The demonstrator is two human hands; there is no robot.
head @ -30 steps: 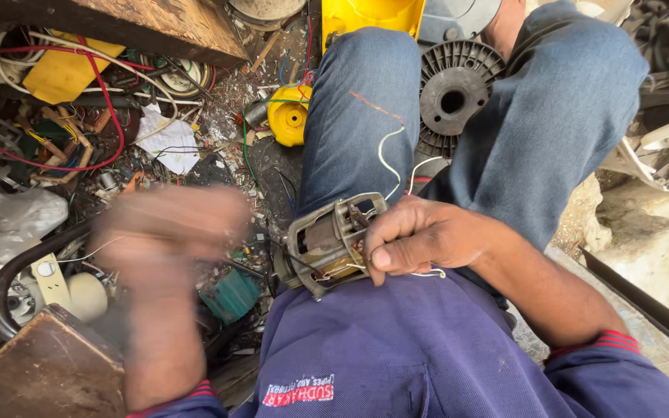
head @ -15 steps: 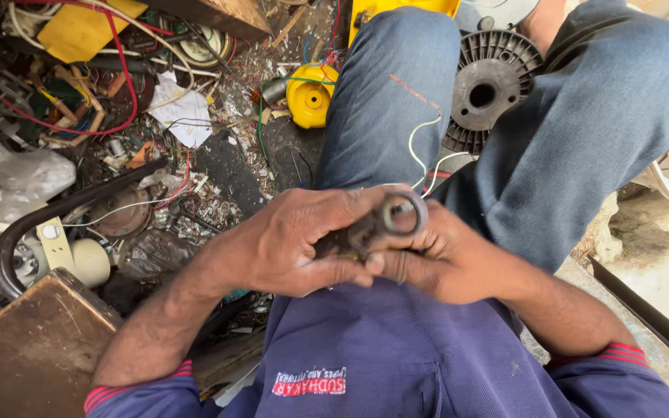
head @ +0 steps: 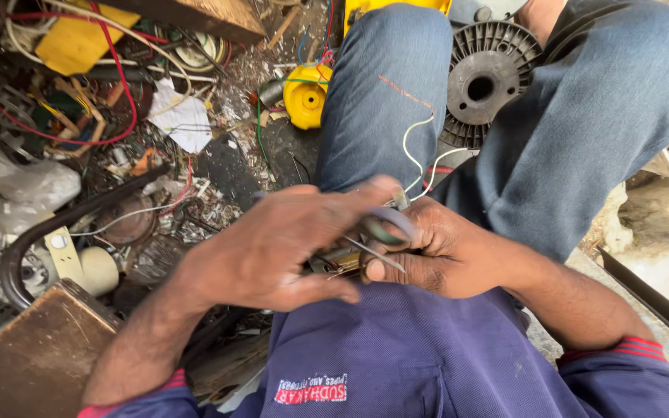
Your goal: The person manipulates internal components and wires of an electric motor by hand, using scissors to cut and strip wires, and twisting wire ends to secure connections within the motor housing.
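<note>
Head view: at frame centre, over my lap, my left hand (head: 280, 248) wraps across the small motor part (head: 342, 259), fingers curled on it; my right hand (head: 435, 251) clasps it from the right, white wires (head: 412, 151) trailing upward.

Left hand (head: 272, 248) palm-down, fingers spread; right hand (head: 435, 251) curled in closed grip, touching, over lap

2 hands: left hand (head: 272, 248) & right hand (head: 435, 251), both on 1 small motor part (head: 350, 255). 1 round grey fan disc (head: 489, 81), 1 yellow round cap (head: 307, 97), 2 thin white wires (head: 410, 147). On the floor: 1 white paper scrap (head: 182, 118), 2 wood blocks (head: 36, 352), 1 red wire (head: 121, 77).
</note>
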